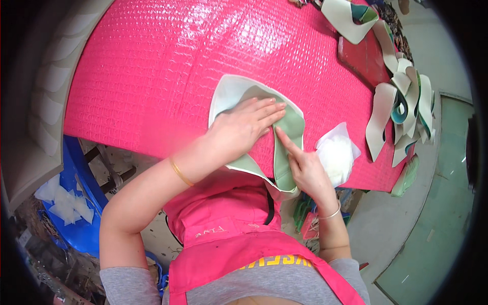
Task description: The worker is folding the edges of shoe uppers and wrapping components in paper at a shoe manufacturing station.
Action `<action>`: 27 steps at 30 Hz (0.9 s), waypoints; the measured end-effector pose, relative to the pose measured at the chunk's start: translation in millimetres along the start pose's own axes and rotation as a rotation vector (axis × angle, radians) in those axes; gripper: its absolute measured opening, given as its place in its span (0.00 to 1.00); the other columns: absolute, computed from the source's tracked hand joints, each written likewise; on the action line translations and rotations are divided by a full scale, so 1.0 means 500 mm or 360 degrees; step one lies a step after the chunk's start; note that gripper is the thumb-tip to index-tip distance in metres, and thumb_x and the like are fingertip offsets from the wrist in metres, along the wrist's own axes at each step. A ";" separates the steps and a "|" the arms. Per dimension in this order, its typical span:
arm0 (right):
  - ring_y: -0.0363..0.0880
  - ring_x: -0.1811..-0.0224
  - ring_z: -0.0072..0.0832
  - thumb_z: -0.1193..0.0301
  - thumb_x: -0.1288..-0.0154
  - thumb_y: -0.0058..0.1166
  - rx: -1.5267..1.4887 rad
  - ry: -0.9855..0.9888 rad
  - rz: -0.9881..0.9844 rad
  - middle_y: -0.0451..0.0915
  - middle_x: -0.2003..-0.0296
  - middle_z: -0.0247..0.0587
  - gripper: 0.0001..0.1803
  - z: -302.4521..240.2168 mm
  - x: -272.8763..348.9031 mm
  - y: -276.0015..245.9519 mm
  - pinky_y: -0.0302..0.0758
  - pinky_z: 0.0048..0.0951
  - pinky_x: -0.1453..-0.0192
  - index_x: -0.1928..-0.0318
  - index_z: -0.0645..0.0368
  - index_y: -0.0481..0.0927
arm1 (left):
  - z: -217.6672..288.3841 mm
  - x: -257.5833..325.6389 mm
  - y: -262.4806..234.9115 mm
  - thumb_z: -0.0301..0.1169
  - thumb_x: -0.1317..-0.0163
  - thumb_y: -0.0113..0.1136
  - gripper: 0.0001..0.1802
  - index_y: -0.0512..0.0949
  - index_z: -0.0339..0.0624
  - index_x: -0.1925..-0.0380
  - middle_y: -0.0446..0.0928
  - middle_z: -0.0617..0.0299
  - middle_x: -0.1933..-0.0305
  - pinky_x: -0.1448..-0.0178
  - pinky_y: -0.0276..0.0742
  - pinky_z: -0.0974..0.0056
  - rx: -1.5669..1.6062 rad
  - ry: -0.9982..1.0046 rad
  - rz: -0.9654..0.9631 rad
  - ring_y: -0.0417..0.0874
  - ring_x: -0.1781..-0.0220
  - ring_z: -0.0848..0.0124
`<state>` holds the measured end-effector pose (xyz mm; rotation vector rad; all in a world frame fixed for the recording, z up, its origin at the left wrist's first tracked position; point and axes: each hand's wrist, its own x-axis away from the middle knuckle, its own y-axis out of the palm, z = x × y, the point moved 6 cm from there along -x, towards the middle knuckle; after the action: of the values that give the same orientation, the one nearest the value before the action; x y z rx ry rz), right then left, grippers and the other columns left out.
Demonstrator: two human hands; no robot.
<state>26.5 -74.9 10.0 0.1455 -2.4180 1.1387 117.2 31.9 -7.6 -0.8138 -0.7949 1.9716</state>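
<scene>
- Left hand [244,127], open and flat, presses a pale green shoe-upper piece [290,127] onto the pink table [152,66].
- Right hand [305,170], forefinger out, smooths its near strip; judged mid-flattening, needing steady pressure next.

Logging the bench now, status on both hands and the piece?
Left hand flat on green-and-white piece. Right hand pressing its fold. White wad beside, not blocking.

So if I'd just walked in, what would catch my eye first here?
Most likely the bright pink textured table cover filling the upper half of the view. At its near edge the left hand presses flat on a pale green and white curved piece, with the right hand pointing a finger at its edge. A pile of similar white and green pieces lies at the table's right end.
</scene>
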 end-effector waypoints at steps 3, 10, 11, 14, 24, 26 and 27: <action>0.72 0.80 0.51 0.79 0.48 0.40 0.0087 -0.0060 -0.0094 0.68 0.84 0.61 0.33 -0.008 -0.007 -0.003 0.66 0.48 0.73 0.39 0.44 0.59 | 0.002 -0.002 -0.006 0.29 0.45 0.50 0.25 0.64 0.44 0.44 0.62 0.65 0.39 0.36 0.59 0.63 -0.0024 0.0017 -0.0054 0.62 0.37 0.69; 0.71 0.78 0.49 0.79 0.47 0.42 0.0422 -0.0172 -0.0052 0.69 0.79 0.57 0.30 -0.017 0.039 -0.003 0.66 0.43 0.71 0.41 0.45 0.65 | -0.001 -0.004 -0.001 0.33 0.44 0.51 0.27 0.62 0.48 0.42 0.60 0.67 0.37 0.35 0.58 0.63 -0.0188 0.0092 -0.0091 0.60 0.36 0.69; 0.72 0.73 0.47 0.79 0.47 0.44 0.0398 -0.0140 -0.0090 0.71 0.74 0.56 0.29 -0.015 0.045 -0.001 0.67 0.44 0.66 0.42 0.46 0.66 | 0.002 0.000 -0.001 0.34 0.44 0.51 0.27 0.61 0.47 0.42 0.59 0.66 0.37 0.35 0.57 0.63 -0.0191 0.0078 -0.0106 0.60 0.36 0.69; 0.73 0.63 0.44 0.76 0.49 0.47 0.0533 -0.0257 0.0216 0.72 0.66 0.52 0.28 -0.033 0.053 -0.013 0.66 0.46 0.58 0.44 0.49 0.68 | -0.001 0.007 0.010 0.34 0.44 0.51 0.29 0.60 0.47 0.41 0.58 0.65 0.36 0.34 0.57 0.63 -0.0181 0.0054 -0.0109 0.59 0.35 0.69; 0.50 0.34 0.34 0.57 0.44 0.49 0.0798 -0.0520 0.0003 0.53 0.36 0.41 0.37 -0.027 0.000 0.027 0.47 0.45 0.34 0.36 0.56 0.53 | 0.002 0.006 -0.013 0.28 0.47 0.51 0.26 0.65 0.41 0.45 0.66 0.59 0.42 0.37 0.61 0.63 -0.0038 -0.0159 0.0090 0.64 0.39 0.67; 0.50 0.34 0.34 0.56 0.44 0.48 0.0836 -0.0492 0.0024 0.53 0.36 0.40 0.37 -0.014 -0.004 0.033 0.46 0.47 0.34 0.36 0.55 0.53 | -0.001 0.001 -0.018 0.27 0.47 0.51 0.25 0.66 0.40 0.46 0.66 0.59 0.42 0.38 0.62 0.64 0.0000 -0.0188 0.0117 0.65 0.39 0.66; 0.51 0.34 0.34 0.55 0.44 0.48 0.0872 -0.0467 0.0041 0.53 0.36 0.39 0.38 -0.008 -0.005 0.035 0.45 0.49 0.34 0.36 0.54 0.53 | -0.001 0.000 -0.018 0.27 0.47 0.51 0.25 0.66 0.40 0.46 0.66 0.59 0.42 0.38 0.62 0.64 0.0005 -0.0187 0.0112 0.65 0.39 0.66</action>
<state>25.1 -60.4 -1.2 0.4841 -2.2801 1.8814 121.9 36.0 -1.0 -0.7382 -0.8409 2.0982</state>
